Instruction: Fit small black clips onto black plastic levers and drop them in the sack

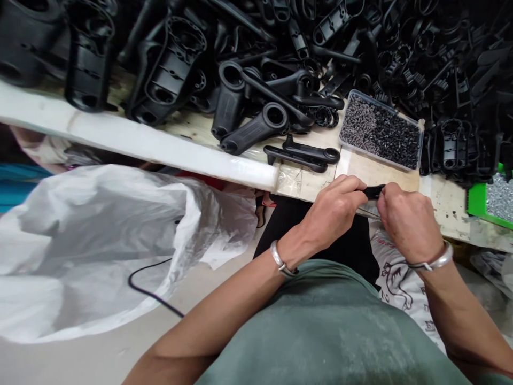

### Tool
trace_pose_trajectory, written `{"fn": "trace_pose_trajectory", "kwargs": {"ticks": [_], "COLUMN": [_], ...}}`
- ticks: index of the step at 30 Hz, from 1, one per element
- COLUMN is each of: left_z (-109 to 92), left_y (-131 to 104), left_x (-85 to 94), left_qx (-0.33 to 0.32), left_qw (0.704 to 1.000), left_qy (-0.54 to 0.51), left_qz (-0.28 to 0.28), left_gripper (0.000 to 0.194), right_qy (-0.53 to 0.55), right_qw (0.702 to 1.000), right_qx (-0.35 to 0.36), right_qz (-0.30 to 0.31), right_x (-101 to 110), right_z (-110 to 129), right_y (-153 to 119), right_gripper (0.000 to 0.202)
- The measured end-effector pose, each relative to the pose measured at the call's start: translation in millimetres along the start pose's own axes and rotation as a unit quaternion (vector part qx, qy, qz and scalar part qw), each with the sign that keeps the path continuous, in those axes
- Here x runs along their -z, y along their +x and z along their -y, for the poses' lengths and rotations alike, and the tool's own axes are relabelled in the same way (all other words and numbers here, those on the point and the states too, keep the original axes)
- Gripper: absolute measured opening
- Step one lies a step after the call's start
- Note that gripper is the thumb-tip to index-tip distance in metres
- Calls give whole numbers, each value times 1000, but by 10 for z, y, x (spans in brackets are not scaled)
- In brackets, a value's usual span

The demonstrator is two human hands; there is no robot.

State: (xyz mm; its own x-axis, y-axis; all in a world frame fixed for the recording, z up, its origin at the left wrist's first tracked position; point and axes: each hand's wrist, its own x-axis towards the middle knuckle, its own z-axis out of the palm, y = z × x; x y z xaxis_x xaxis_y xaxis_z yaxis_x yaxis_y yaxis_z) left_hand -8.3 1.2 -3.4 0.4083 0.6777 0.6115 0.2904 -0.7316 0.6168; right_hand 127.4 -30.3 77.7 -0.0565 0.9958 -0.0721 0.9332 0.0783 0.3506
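Note:
Between my two hands, at the bench's front edge, is a small black plastic part (373, 192). My left hand (337, 206) is closed, its thumb and fingers pinching the part's left end. Closed around the right end is my right hand (409, 220), which hides most of that side. The part's full shape cannot be made out. Just beyond my hands stands a clear plastic box (380, 130) of small grey and black pieces. To the left of it lie two slim black plastic arms (306, 154) side by side.
Black plastic housings (176, 61) are heaped along the back of the wooden bench (444, 206). A white foam strip (132, 141) runs along the front edge at left. Below it a large white sack (96, 224) gapes. A green tray (476, 200) of silvery pieces sits at right.

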Motion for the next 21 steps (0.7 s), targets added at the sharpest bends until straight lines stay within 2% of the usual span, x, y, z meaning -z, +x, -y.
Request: {"fn": "trace_pose_trajectory", "kwargs": {"ticks": [4, 6, 8, 9, 10, 11, 13, 15, 18, 21], "left_z": [24, 36, 33, 25, 11, -7, -58, -119, -204, -260], "left_y": [-15, -22, -28, -30, -31, -31, -29, -23, -14, -11], "left_x": [-5, -19, -29, -29, -24, -13, 18, 51, 66, 40], "left_qx": [-10, -4, 5, 9, 13, 18, 26, 31, 26, 17], "left_qw": [1000, 1000, 1000, 1000, 999, 999, 998, 998, 996, 995], "left_qy": [7, 3, -1, -2, -2, -2, 0, 6, 16, 25], "left_qz": [-13, -15, -21, -26, -33, -39, -51, -62, -79, -96], "left_gripper": [24, 22, 19, 17, 15, 14, 12, 11, 9, 8], "right_qy": [-27, 4, 86, 162, 265, 383, 581, 692, 785, 846], "right_qw": [997, 997, 994, 984, 960, 917, 797, 688, 575, 487], "right_qx": [-50, -59, -71, -79, -91, -109, -163, -213, -226, -214], "right_qz": [57, 46, 11, -3, -10, -9, -16, -42, -49, -42], "right_x": [126, 92, -11, -76, -144, -209, -312, -369, -382, -358], "right_z": [229, 202, 73, -14, -104, -187, -303, -330, -236, -104], "right_y": [34, 49, 38, 19, -7, -41, -119, -194, -243, -202], "right_gripper": [25, 24, 19, 16, 14, 14, 17, 31, 53, 52]}}
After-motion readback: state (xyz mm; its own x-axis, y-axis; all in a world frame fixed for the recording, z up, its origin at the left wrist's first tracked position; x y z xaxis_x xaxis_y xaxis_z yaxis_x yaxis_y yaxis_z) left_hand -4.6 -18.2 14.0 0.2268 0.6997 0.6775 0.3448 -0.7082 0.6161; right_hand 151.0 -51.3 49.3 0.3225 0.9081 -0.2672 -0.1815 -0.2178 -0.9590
